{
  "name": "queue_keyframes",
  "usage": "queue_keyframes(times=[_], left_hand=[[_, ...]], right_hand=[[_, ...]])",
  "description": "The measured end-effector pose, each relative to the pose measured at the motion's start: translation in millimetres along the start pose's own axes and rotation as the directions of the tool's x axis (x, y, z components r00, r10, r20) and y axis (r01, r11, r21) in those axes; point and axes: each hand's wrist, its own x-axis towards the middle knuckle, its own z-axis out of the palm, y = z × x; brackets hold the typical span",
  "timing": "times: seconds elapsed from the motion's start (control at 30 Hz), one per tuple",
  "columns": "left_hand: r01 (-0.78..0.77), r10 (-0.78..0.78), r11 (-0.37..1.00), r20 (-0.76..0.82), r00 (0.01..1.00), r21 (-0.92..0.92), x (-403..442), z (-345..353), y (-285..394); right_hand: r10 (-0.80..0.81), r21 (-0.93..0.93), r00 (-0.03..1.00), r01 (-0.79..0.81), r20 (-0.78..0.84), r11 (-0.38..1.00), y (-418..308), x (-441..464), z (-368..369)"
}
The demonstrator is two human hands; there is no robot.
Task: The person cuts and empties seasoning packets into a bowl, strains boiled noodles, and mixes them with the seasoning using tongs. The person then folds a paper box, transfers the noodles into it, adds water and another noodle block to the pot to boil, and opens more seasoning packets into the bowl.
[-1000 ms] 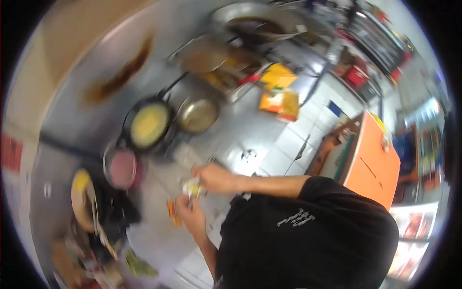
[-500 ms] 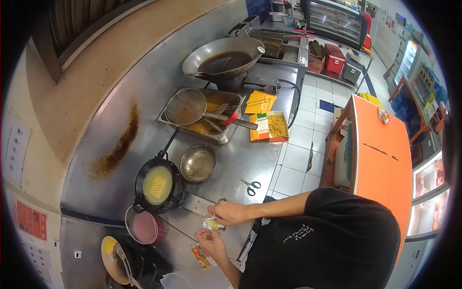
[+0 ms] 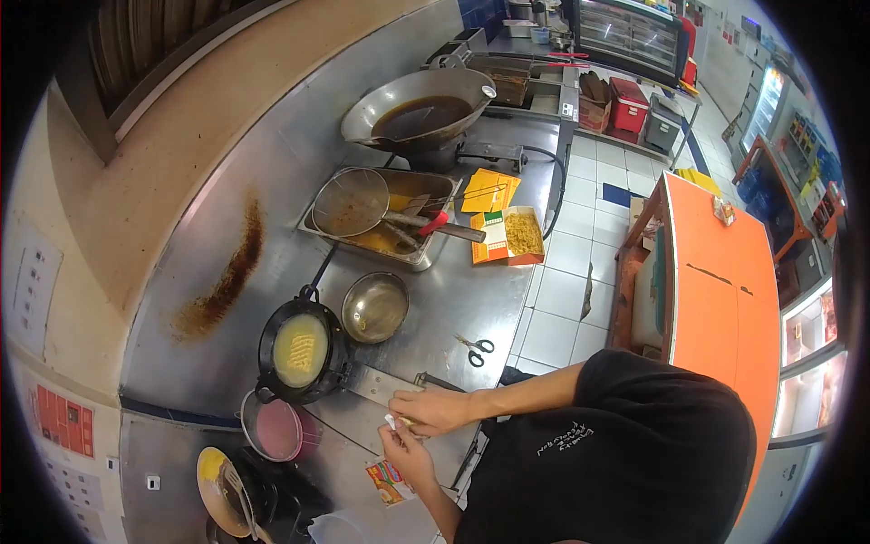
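Observation:
My right hand (image 3: 437,411) and my left hand (image 3: 408,456) meet over the counter's edge, fingers pinched together. Between them is a small seasoning sachet (image 3: 392,422), mostly covered by the fingers; only a white bit shows. Just beneath my left hand lies a red and yellow instant noodle packet (image 3: 390,481). A black wok (image 3: 300,349) beyond my hands holds pale liquid with a block of noodles in it. Beside the wok sits a steel bowl (image 3: 375,308) with a little yellow residue. Black-handled scissors (image 3: 475,350) rest on the counter to the right of the bowl.
A pink-bottomed strainer (image 3: 278,429) and a pan with a fork (image 3: 222,490) stand nearby. Further along are a steel tray with a sieve (image 3: 352,201), a box of crumbs (image 3: 523,234) and a large oil wok (image 3: 421,113). An orange table (image 3: 716,272) stands behind me.
My hands have drawn closer together, so the sachet, plainly visible before, is now mostly hidden in the fingers. The view has shifted slightly; the other things stay put.

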Motion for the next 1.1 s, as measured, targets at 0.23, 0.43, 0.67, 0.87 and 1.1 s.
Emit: queue_keyframes(times=[0.23,0.43,0.67,0.87,1.1], left_hand=[[-0.158,0.152,0.987,0.12,0.981,0.039,6.7,-19.5,-4.6],[-0.14,0.133,0.99,0.15,0.98,0.035,0.7,-33.8,6.5],[-0.214,0.187,0.969,0.195,0.963,0.127,0.4,-43.5,31.3],[-0.19,0.186,0.982,0.151,0.971,0.012,-6.6,-41.8,16.4],[0.015,0.004,0.966,0.074,0.997,-0.258,-20.1,-27.3,5.3]], right_hand=[[-0.048,-0.149,0.998,0.042,-0.035,0.988,-3.0,-0.8,1.1],[-0.195,-0.147,0.977,0.181,-0.082,0.972,0.9,5.5,6.5],[-0.044,0.056,0.997,0.048,-0.069,0.997,-11.1,7.8,6.7],[-0.005,0.103,0.979,0.026,-0.203,0.994,-7.2,12.0,10.7],[0.179,0.19,0.975,-0.152,-0.134,0.97,-20.2,21.2,-7.4]])
